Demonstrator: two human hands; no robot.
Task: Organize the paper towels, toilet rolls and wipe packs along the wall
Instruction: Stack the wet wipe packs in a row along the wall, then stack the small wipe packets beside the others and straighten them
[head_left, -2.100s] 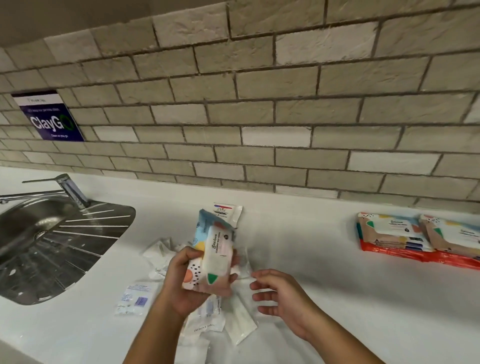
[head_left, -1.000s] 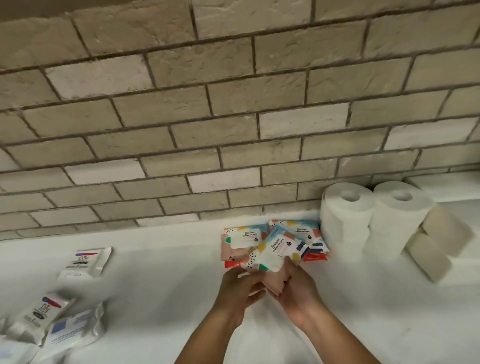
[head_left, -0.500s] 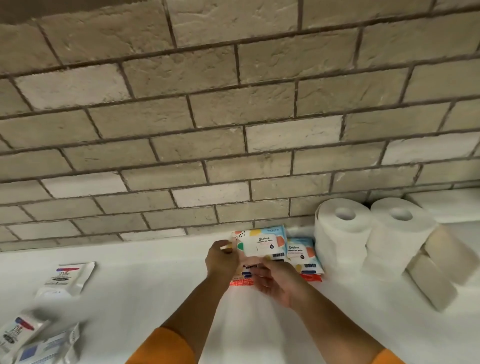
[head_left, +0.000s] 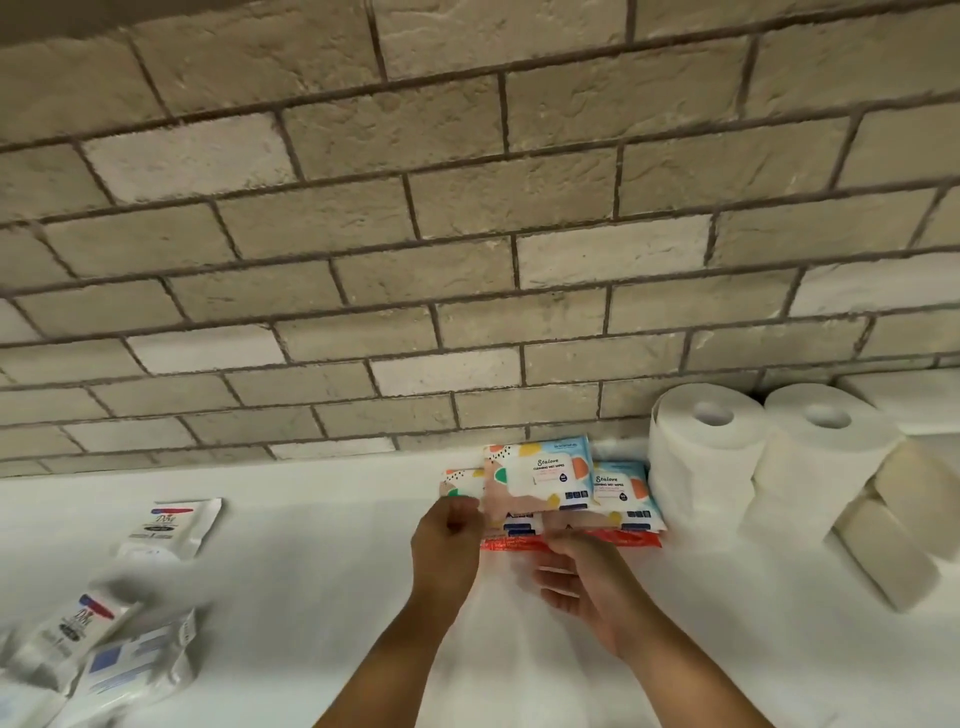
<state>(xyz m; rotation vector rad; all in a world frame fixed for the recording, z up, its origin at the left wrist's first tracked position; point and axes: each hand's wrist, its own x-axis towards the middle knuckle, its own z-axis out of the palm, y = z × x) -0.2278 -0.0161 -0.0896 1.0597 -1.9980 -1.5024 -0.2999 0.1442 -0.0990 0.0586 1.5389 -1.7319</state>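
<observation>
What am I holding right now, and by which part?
The left hand pinches the wipe pack stack at its near-left corner; the right hand touches its near edge.

wall — rough matt brick | counter — smooth, matt | wipe packs: glossy plastic film | toilet rolls: soft matt paper

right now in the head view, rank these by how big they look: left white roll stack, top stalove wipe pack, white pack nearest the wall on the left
1. left white roll stack
2. top Stalove wipe pack
3. white pack by the wall
The last two look close; that order is unsure.
</observation>
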